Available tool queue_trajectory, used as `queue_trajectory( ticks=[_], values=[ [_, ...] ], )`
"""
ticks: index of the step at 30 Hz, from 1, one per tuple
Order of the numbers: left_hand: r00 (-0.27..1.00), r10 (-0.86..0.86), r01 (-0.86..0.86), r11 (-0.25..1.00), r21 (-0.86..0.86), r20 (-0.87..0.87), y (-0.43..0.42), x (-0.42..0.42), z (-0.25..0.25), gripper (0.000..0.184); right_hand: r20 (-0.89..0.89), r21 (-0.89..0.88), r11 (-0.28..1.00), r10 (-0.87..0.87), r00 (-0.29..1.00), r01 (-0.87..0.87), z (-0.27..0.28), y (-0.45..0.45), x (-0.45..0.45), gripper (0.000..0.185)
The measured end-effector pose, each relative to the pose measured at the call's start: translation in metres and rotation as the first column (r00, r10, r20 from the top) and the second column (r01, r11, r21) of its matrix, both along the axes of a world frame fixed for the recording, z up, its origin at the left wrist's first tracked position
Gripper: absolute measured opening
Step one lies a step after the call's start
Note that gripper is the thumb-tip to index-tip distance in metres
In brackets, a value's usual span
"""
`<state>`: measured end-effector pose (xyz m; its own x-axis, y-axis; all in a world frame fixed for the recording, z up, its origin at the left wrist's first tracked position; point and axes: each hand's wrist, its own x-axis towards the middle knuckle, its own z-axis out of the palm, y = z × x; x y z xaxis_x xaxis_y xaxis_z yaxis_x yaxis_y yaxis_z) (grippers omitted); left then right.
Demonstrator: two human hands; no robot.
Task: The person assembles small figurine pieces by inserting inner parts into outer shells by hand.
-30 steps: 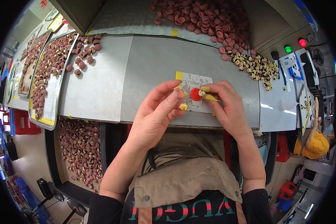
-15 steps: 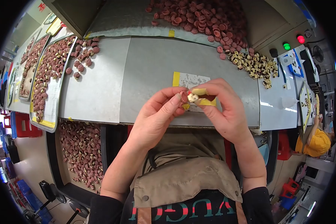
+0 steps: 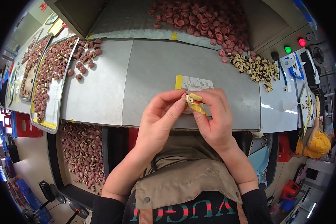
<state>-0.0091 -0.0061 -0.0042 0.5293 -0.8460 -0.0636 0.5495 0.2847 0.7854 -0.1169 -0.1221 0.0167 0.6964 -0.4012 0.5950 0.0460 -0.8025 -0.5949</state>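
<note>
Both hands meet above the front of the grey metal table [image 3: 153, 63]. My left hand [image 3: 156, 117] pinches a pink, raspberry-shaped shell [image 3: 183, 95] between thumb and fingers, mostly hidden by them. My right hand [image 3: 217, 119], with yellow covers [image 3: 198, 108] on its thumb and index finger, is closed on a small cream-and-dark piece [image 3: 189, 99]. This piece is pressed against the shell; how far inside it sits I cannot tell. Behind the hands lies a worn white card [image 3: 198, 83] with a yellow edge.
Pink hollow shells [image 3: 205, 22] are heaped at the back, beside cream-and-dark pieces [image 3: 255, 68] at right. Filled raspberry shapes lie loose at left, on a tray [image 3: 50, 127] and in an open drawer [image 3: 82, 156]. A person in yellow [image 3: 317, 143] is far right.
My right hand has moved left and brought the cream-and-dark piece against the pink shell. My left hand has shifted slightly right, and the view has moved a little.
</note>
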Motion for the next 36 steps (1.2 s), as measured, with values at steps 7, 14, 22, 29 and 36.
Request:
queue_trajectory(
  ticks=[7,14,22,29,36],
  values=[
    [0.983,0.039,-0.049,0.998,0.050,0.180,0.000,-0.007,0.004,0.028,0.037,0.634,0.768,0.087,0.996,-0.091,-0.013,0.010,-0.010,0.031],
    [0.974,-0.219,0.208,0.965,0.159,0.057,0.005,0.005,0.022,0.052,-0.071,0.293,0.946,0.169,0.983,-0.141,0.008,-0.005,-0.013,0.034],
    [0.959,-0.269,0.256,0.958,0.128,0.092,0.005,0.006,0.016,0.061,-0.057,0.317,0.924,0.243,0.968,-0.214,-0.003,-0.012,-0.013,0.029],
    [0.902,-0.427,0.430,0.901,0.061,-0.061,0.001,0.019,0.017,0.070,-0.074,0.070,0.971,0.233,0.970,-0.228,0.006,-0.015,-0.012,0.031],
    [0.878,-0.471,0.476,0.878,0.059,-0.084,0.000,0.025,0.015,0.059,-0.113,0.129,0.979,0.171,0.979,-0.157,0.012,-0.010,-0.012,0.035]
  ],
)
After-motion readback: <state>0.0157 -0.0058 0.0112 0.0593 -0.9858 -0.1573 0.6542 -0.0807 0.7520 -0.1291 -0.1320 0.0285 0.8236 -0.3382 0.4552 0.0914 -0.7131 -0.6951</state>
